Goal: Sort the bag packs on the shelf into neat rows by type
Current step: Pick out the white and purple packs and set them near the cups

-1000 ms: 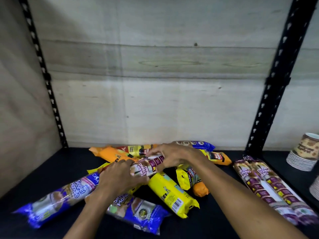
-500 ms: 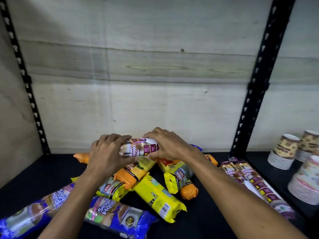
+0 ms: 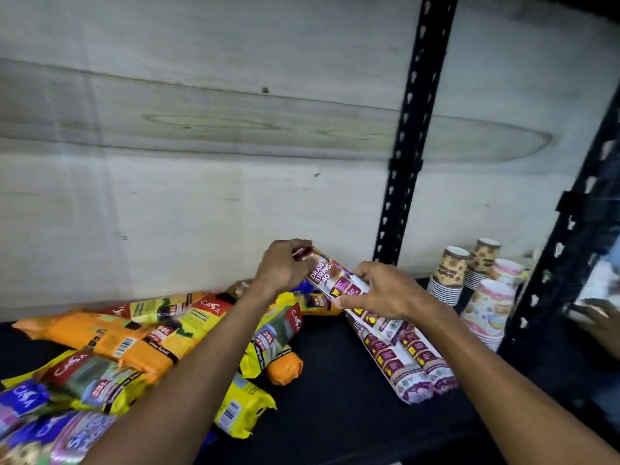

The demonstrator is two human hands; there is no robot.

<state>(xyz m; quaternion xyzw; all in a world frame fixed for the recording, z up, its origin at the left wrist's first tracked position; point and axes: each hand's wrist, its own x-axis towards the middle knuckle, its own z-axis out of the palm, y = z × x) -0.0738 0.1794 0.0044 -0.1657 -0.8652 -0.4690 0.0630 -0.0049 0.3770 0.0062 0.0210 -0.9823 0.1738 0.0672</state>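
Both hands hold one purple-and-white "Draw String Bag" pack [image 3: 330,276] in the air, tilted, above the black shelf [image 3: 335,391]. My left hand [image 3: 281,268] grips its far end and my right hand [image 3: 379,290] grips its near part. Directly below and to the right, two matching purple packs [image 3: 406,360] lie side by side. To the left sprawls a mixed heap: orange packs [image 3: 100,333], yellow packs [image 3: 241,407] and blue-purple packs [image 3: 43,434].
A black perforated upright [image 3: 409,139] stands behind the purple packs. Stacks of paper cups [image 3: 469,280] sit to its right, with another upright [image 3: 570,260] near the right edge. A pale wooden back wall closes the shelf. Another person's hand [image 3: 600,320] shows at far right.
Both hands have lifted the purple draw string pack out of the heap and carried it right, over the two purple packs. The view has swung to the right.
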